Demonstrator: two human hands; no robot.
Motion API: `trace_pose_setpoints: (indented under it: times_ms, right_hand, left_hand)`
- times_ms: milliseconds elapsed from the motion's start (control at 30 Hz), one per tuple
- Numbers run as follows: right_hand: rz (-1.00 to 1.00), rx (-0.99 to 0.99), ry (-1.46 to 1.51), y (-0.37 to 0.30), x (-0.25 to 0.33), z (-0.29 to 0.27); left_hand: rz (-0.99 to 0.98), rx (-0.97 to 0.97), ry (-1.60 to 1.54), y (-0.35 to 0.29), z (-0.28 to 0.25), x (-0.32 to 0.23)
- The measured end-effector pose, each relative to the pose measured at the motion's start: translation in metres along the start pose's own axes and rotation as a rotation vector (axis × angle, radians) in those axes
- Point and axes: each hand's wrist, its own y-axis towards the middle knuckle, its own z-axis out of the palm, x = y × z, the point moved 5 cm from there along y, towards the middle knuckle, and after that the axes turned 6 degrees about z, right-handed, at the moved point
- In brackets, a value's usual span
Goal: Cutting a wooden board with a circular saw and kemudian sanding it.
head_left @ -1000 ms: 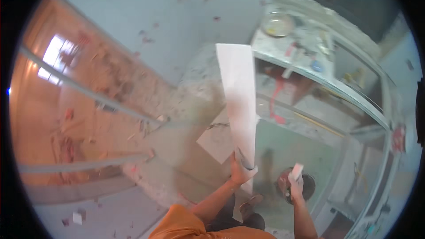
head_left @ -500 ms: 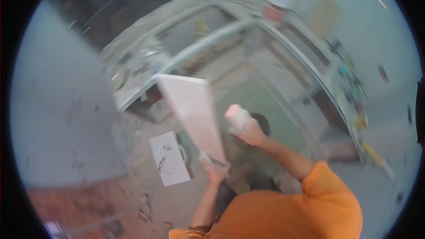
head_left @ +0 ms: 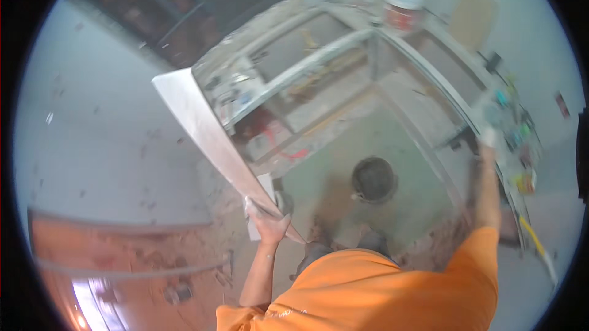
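Observation:
A long, pale pinkish-white panel [head_left: 202, 119] slants up and to the left, and my left hand [head_left: 268, 222] grips it near its lower end. My right arm is stretched out to the right, where my right hand [head_left: 488, 141] is at the edge of the right-hand ledge. That hand is whitish and smeared, so its fingers and anything in them cannot be made out. Small blue, green and yellow items [head_left: 521, 134] lie on the ledge just beyond it. A smaller white board [head_left: 265, 184] is partly hidden behind the panel.
An unfinished L-shaped counter frame [head_left: 294, 73] bends around the floor ahead of me. A round dark bucket [head_left: 374, 180] stands on the greenish floor near my feet. A white-and-red tub [head_left: 403, 9] sits at the frame's far corner. Debris [head_left: 178, 294] litters the floor at left.
My left hand has swung the panel to the left. My right hand has moved from the middle, where it held a pinkish-white block, out to the right ledge. The bucket has come into view.

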Motion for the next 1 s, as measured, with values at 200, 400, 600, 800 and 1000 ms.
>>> trace_pose_setpoints:
  times_ms: [200, 400, 600, 800, 1000]
  right_hand:
    - [0.279, 0.162, -0.659, 0.098, -0.066, 0.004]
    - [0.017, 0.778, -0.329, -0.12, -0.061, 0.194]
    - [-0.56, 1.175, -0.099, -0.431, 0.146, 0.291]
    - [-0.198, 1.053, 0.051, -0.439, 0.139, 0.33]
    - [0.992, 1.041, 0.231, -0.455, 0.188, 0.297]
  left_hand:
    - [-0.025, -0.252, 0.073, 0.037, -0.074, -0.025]
    - [-0.107, -0.429, -0.098, 0.061, -0.14, -0.036]
    - [-0.179, -0.482, -0.342, 0.053, -0.164, -0.035]
    - [-0.169, -0.435, -0.605, 0.065, -0.154, 0.003]
    - [-0.269, -0.472, -0.825, 0.086, -0.155, 0.085]
